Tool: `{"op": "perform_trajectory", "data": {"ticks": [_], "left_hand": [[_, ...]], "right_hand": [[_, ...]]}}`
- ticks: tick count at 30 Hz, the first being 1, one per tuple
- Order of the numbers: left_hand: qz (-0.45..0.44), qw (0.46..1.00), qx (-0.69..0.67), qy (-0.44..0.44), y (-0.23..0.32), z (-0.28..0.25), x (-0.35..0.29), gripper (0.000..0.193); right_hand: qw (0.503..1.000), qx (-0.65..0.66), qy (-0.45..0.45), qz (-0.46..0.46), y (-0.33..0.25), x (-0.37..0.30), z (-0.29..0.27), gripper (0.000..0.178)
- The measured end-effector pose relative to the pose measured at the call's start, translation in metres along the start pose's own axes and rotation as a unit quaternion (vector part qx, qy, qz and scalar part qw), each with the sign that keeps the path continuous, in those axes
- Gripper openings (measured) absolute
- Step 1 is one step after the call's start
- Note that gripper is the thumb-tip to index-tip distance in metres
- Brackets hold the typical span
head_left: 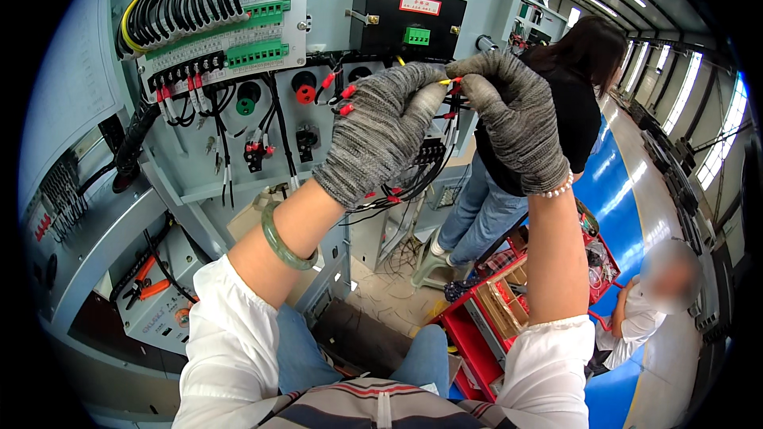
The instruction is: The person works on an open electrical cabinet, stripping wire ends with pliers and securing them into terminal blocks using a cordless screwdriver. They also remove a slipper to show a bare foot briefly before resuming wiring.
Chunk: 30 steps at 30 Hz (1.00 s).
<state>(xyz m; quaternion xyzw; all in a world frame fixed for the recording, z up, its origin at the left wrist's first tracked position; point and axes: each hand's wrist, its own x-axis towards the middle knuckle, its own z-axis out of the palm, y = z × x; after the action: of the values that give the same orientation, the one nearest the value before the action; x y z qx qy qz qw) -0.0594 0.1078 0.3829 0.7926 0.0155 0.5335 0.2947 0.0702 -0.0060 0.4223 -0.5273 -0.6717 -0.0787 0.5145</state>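
Factory hall (656, 200), gry elec. cabinet (330, 16) | yel. wire w/ red tip (447, 81) betw. L hand (381, 123) & R hand (513, 115), axis approx. L–R | L: pinched on yel. end | R: curled at tip, hold unclear

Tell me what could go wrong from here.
The thin yellow wire, held at the fingertips of the left hand and right hand, might slip, since the knit gloves look bulky for it. The black wires hanging close by could snag on a hand. The green bangle might catch on them too.
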Motion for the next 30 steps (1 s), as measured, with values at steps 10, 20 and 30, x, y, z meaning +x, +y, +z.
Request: {"op": "perform_trajectory", "data": {"ticks": [10,20,30], "left_hand": [[0.009,1.000,0.026,-0.001,-0.003,0.003,-0.002,0.025],[0.006,1.000,0.013,0.008,-0.002,0.003,-0.002,0.026],[-0.028,0.999,-0.006,0.018,0.005,0.002,-0.005,0.025]], "right_hand": [[0.999,-0.027,0.015,-0.014,0.008,-0.001,0.007,0.017],[1.000,-0.021,0.002,-0.023,0.011,0.000,0.005,0.017],[0.997,-0.074,0.029,-0.022,0.000,-0.004,0.012,0.018]]}}
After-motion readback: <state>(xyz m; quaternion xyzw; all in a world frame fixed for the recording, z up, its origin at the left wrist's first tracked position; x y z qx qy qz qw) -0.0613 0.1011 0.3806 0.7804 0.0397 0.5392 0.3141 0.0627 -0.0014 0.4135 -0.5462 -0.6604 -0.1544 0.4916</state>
